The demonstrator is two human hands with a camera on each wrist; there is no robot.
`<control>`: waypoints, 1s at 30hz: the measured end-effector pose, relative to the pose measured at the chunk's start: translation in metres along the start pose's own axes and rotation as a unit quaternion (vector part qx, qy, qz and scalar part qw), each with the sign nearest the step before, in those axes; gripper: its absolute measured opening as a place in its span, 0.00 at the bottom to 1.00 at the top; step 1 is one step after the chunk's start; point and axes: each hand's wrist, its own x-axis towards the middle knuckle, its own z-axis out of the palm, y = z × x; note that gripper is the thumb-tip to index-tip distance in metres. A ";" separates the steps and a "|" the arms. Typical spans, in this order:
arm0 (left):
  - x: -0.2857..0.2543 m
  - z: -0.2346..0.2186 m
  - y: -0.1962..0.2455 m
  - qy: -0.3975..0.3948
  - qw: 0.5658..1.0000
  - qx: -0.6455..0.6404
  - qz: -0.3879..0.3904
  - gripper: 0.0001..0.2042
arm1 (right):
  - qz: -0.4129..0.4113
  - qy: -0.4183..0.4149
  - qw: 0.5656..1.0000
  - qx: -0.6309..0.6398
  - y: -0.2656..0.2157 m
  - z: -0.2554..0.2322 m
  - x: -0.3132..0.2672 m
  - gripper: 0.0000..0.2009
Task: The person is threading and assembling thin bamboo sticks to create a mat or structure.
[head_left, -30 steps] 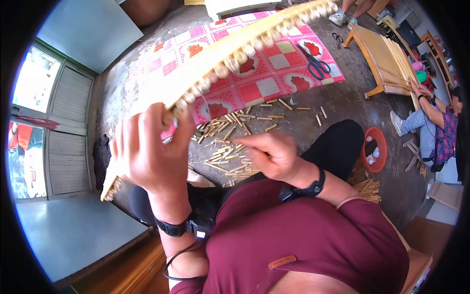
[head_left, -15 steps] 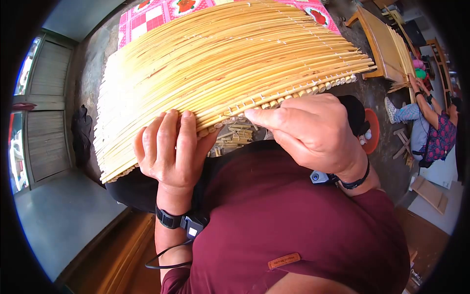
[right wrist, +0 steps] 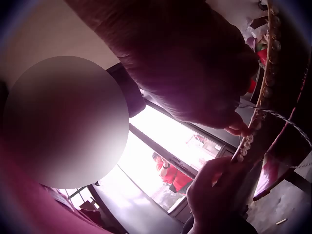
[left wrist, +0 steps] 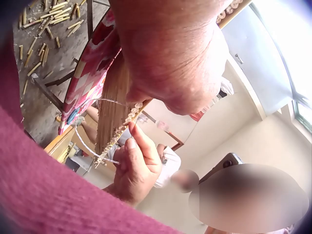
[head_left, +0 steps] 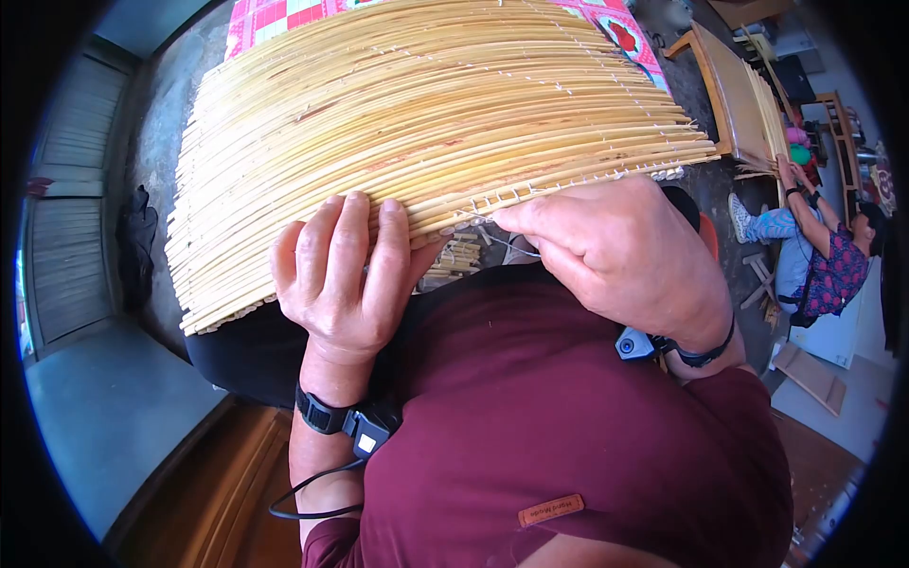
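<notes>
A wide mat of thin straw-coloured sticks (head_left: pixel 398 114), bound with rows of white stitches, slants across the lap. My left hand (head_left: pixel 346 275) grips its near edge, fingers flat on top and thumb underneath. Just right of it, my right hand (head_left: pixel 620 251) pinches a thin string (head_left: pixel 511 248) at the same edge, thumb and forefinger close to the stitches. In the left wrist view a loop of string (left wrist: pixel 87 145) hangs beside the right hand (left wrist: pixel 139 163). Round cut stubs (left wrist: pixel 131 116) line the mat's edge there. The right wrist view shows the twisted string (right wrist: pixel 280 116) crossing that edge.
Under the mat's far side lies a pink-and-red patterned cloth (head_left: pixel 270 21). Short cut stick pieces (left wrist: pixel 53 17) litter the floor. A wooden bench (head_left: pixel 717 90) stands at the right, with a seated person (head_left: pixel 833 256) working behind it.
The raised mat has come down flat over the lap, covering most of the cloth. My right hand has moved from beside the mat to its near edge; the left keeps its grip.
</notes>
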 end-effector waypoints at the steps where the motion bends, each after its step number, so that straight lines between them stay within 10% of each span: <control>1: -0.001 0.001 -0.001 -0.001 1.000 -0.001 0.000 0.21 | -0.006 0.002 1.000 0.010 0.001 0.000 0.001 0.07; 30: -0.004 -0.004 -0.005 0.001 1.000 -0.019 -0.018 0.22 | -0.026 0.028 0.997 0.065 0.014 0.005 0.010 0.10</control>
